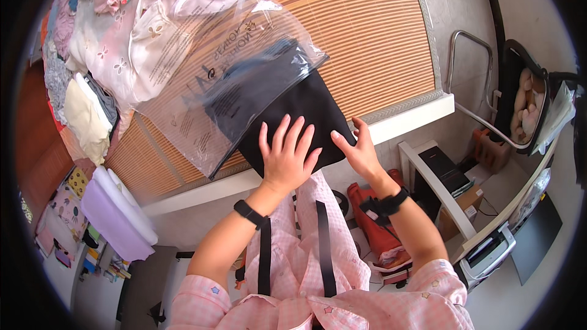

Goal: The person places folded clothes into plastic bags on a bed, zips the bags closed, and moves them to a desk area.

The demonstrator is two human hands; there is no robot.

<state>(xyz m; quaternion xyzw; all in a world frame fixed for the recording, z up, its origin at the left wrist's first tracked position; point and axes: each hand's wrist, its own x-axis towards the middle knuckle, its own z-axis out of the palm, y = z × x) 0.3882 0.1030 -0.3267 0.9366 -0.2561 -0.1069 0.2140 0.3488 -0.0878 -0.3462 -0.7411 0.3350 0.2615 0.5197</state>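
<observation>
A folded black cloth item (300,114) lies partly inside a clear plastic zip bag (179,114) that bears printing. Its near end sticks out of the bag's dark-edged mouth, close to the bed's white edge. Flat on this exposed part rests my left hand (286,153), fingers spread. My right hand (361,153) is at the cloth's right edge, with the thumb over the corner and the fingers apart. Through the film, the cloth's far end shows dark, with something bluish at its top.
Pink and white clothes (137,23) are heaped on the bamboo mat (367,32) at the far left. Folded garments (87,110) sit beside them. A metal-framed stroller or chair (472,36) stands right, above a white shelf unit (440,188). A red bag (373,220) lies below.
</observation>
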